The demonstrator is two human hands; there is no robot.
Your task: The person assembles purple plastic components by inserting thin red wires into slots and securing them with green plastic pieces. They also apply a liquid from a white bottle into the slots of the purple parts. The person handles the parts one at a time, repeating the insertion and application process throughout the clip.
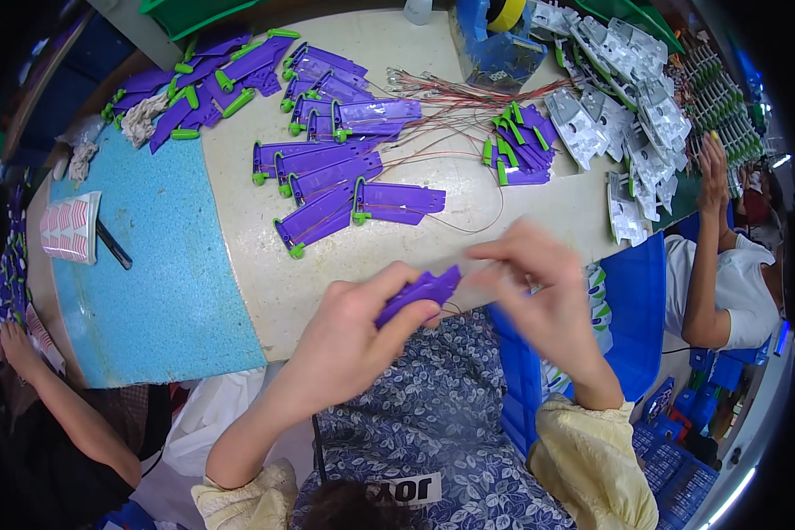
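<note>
My left hand (353, 331) grips a purple plastic part (422, 294) with a notched end, thumb on top, over the table's front edge. Just right of it is my right hand (539, 287), blurred by motion; whether its fingers hold anything is not visible. Beyond my hands, several purple plastic parts with green ends (400, 201) lie in a fanned row, with thin wires (442, 132) running from them to the right. A smaller stack of purple and green parts (526, 146) lies by the wires.
More purple and green parts (208, 84) are piled at the far left. A blue mat (163, 247) bears a label sheet (71, 228) and a black pen-like tool (113, 245). Grey plastic housings (645, 106) are heaped at right, above a blue bin (632, 309). Co-workers' arms (711, 265) show at both sides.
</note>
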